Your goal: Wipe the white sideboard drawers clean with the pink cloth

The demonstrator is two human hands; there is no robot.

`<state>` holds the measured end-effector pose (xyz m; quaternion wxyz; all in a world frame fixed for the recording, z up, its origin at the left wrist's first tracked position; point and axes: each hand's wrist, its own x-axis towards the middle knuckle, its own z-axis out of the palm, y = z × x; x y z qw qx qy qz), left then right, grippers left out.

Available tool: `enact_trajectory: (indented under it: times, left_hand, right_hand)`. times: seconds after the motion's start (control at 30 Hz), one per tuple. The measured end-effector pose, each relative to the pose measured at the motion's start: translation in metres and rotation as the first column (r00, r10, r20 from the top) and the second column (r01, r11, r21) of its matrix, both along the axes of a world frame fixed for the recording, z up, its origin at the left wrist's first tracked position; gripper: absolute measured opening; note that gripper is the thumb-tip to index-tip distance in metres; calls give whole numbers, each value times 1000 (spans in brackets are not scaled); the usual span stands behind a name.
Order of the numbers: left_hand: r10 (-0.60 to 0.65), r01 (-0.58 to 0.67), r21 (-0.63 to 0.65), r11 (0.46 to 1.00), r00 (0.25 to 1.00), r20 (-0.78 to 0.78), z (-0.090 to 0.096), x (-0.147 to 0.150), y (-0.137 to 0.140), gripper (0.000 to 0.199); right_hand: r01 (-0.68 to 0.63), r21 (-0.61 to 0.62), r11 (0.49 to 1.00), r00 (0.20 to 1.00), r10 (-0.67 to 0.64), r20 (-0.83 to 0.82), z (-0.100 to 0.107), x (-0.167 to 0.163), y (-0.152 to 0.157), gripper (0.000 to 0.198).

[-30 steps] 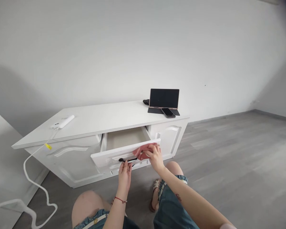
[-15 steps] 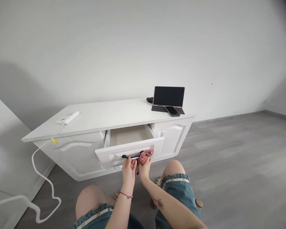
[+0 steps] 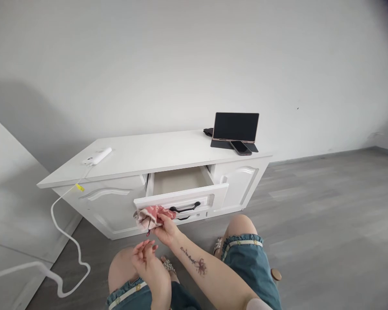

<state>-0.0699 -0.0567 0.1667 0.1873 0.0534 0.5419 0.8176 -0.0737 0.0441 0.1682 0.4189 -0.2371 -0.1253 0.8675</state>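
The pink cloth (image 3: 150,216) is bunched against the left end of the open drawer's white front panel (image 3: 181,203), just left of the black handle (image 3: 185,209). The right hand (image 3: 166,229) reaches across the body and pinches the cloth between thumb and fingers, the fingers closed on the fabric from below and to the right. A loose fold of the cloth hangs down just under the panel's lower edge.

The left hand (image 3: 146,255) holds nothing. It hangs in the air below the drawer and well clear of it, above the left knee, with the fingers loosely curled and slightly spread, touching neither the cloth nor the handle.

The drawer (image 3: 179,181) is pulled out from the middle of the white cabinet (image 3: 142,153), and its pale inside shows bare. To the right of the drawer, on the cabinet top, a dark tablet (image 3: 236,127) stands propped on its cover, with a phone (image 3: 241,147) lying flat just in front of it and a small dark thing just behind its left edge, too small to tell what it is. To the left of the drawer, near the cabinet's left end, lies a white power bank (image 3: 97,156); a white cable (image 3: 63,232) with a yellow tag runs from it over the cabinet's edge and down to the grey floor (image 3: 326,224), left of the drawer. The person crouches in front of the drawer, in blue shorts.
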Motion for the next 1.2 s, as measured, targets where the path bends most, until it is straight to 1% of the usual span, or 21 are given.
enact_trajectory:
  times: [0.03,0.07,0.1,0.13,0.17,0.2,0.23,0.3,0.33,0.4,0.47,0.53,0.67,0.8,0.93,0.97,1.03,1.07,1.1,1.13,1.2]
  left_hand:
    - [34,-33,-15,999,998,49,-8,-7,1,14]
    - [35,-31,-29,999,992,122,-17,-12,5,14]
    - [-7,15,-41,999,978,207,-24,-14,10,15]
    - [-85,102,-42,994,952,293,-29,-14,17,16]
    - [-179,205,-30,978,910,373,-32,-11,25,18]
    - [-282,315,-2,949,853,440,-33,-5,34,20]
    - [-382,413,47,910,786,487,-30,2,44,22]
    - [-538,542,170,823,651,535,-21,18,63,25]
    - [-593,574,228,786,597,540,-14,26,72,27]
    - [-644,591,300,749,542,539,-2,39,86,29]
    - [-653,580,328,745,539,532,5,45,94,29]
    - [-647,569,332,753,543,535,6,47,98,27]
    - [-610,550,301,779,556,564,2,46,99,23]
    - [-602,546,279,790,602,525,0,49,102,18]
    - [-590,545,250,800,643,488,-1,50,106,20]
    - [-593,551,244,798,647,479,-1,49,108,20]
    - [-597,562,232,794,648,473,0,46,113,21]
    - [-598,568,224,792,648,472,1,45,116,21]
    - [-597,573,214,791,649,472,2,43,120,21]
    - [-595,577,203,791,651,471,3,41,125,21]
    - [-595,587,182,789,657,464,6,38,134,21]
  right_hand:
    - [-33,-88,996,995,24,-100,12,2,1,13]
    - [-53,-154,987,983,24,-185,25,7,3,15]
    - [-66,-192,979,966,14,-256,37,15,4,17]
    - [-84,-219,972,945,8,-327,48,24,5,18]
    - [-106,-245,964,920,1,-393,57,35,6,19]
    - [-128,-269,954,892,-8,-452,65,47,7,21]
    - [-141,-290,946,867,-23,-497,70,60,7,23]
    - [-121,-294,948,846,-56,-530,75,87,10,24]
    - [-94,-274,957,848,-68,-526,75,100,12,23]
    - [-38,-188,981,871,-60,-488,73,126,17,21]
    - [18,-56,998,910,-40,-412,67,151,24,20]
    - [79,56,995,943,-57,-327,62,175,33,19]
    - [161,164,973,968,-123,-219,54,223,46,20]
    - [248,298,922,968,-221,-120,52,264,53,26]
    - [330,401,854,937,-349,-27,48,290,51,26]
    - [333,426,841,929,-369,2,46,294,49,27]
    - [297,464,835,920,-380,94,39,300,44,29]
    - [264,478,838,908,-383,170,36,301,41,30]
    - [238,499,834,869,-412,274,32,303,38,30]
    - [227,525,820,796,-467,385,29,304,36,30]
    - [247,590,769,582,-604,544,24,304,33,26]
